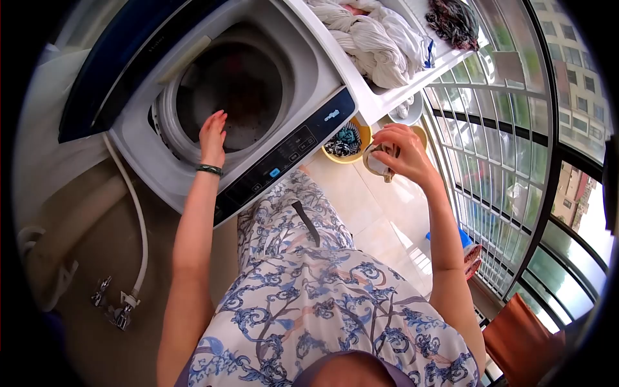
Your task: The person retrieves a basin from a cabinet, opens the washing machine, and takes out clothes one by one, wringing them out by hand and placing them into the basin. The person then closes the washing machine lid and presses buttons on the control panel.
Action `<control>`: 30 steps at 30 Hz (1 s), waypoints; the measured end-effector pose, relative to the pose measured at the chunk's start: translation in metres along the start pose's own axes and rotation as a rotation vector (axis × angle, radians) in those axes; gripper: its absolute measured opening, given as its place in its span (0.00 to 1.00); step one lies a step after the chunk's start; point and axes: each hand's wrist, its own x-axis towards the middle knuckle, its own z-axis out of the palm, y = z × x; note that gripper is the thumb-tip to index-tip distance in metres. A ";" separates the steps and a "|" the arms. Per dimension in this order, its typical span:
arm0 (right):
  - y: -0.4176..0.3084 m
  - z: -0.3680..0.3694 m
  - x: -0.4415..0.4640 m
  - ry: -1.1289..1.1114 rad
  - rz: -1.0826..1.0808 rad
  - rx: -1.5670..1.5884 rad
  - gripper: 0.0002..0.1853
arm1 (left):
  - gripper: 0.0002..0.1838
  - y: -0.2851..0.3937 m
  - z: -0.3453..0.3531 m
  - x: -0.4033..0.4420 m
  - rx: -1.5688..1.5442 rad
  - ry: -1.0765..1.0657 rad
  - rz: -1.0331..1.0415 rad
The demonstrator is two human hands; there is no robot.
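A top-loading washing machine [312, 51] stands in front of me with its dark blue lid [138, 58] raised. Inside its round drum [235, 90] it is dark, and the contents are hard to make out. My left hand [213, 138] is over the near side of the drum opening, fingers stretched out and holding nothing. On the right, past the control panel [290, 151], my right hand [409, 153] grips a small patterned cup [376, 164] from above. Its white inside shows, but the fingers cover part of the rim.
White laundry [377, 42] lies in a white basin beside the machine, with a dark cloth [453, 24] near it. Below stand a yellow basin [336, 158] with patterned cloth and a white bucket [416, 108]. A hose [138, 219] runs to a tap [122, 316] at left. Window bars [493, 148] line the right.
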 end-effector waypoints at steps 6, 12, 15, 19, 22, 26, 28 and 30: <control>-0.069 0.026 0.078 0.053 -0.185 0.211 0.07 | 0.24 -0.020 -0.022 0.011 -0.218 0.358 0.112; -0.076 0.178 0.253 -0.335 -0.331 -0.061 0.10 | 0.20 0.030 0.020 -0.061 -0.483 0.359 0.164; 0.000 0.312 0.348 -0.682 -0.297 -0.494 0.16 | 0.20 0.034 0.019 -0.073 -0.596 0.321 0.242; 0.063 0.433 0.407 -0.828 -0.130 -0.667 0.16 | 0.17 0.038 0.005 -0.079 -0.687 0.269 0.270; 0.089 0.504 0.404 -0.890 -0.059 -0.679 0.16 | 0.12 0.039 -0.006 -0.086 -0.722 0.291 0.250; 0.100 0.534 0.376 -0.934 -0.016 -0.653 0.16 | 0.11 0.034 -0.010 -0.090 -0.771 0.332 0.242; 0.096 0.524 0.373 -0.929 -0.013 -0.615 0.16 | 0.11 0.030 -0.013 -0.092 -0.828 0.323 0.214; 0.083 0.496 0.374 -0.925 0.005 -0.522 0.16 | 0.11 0.028 -0.017 -0.097 -0.893 0.303 0.206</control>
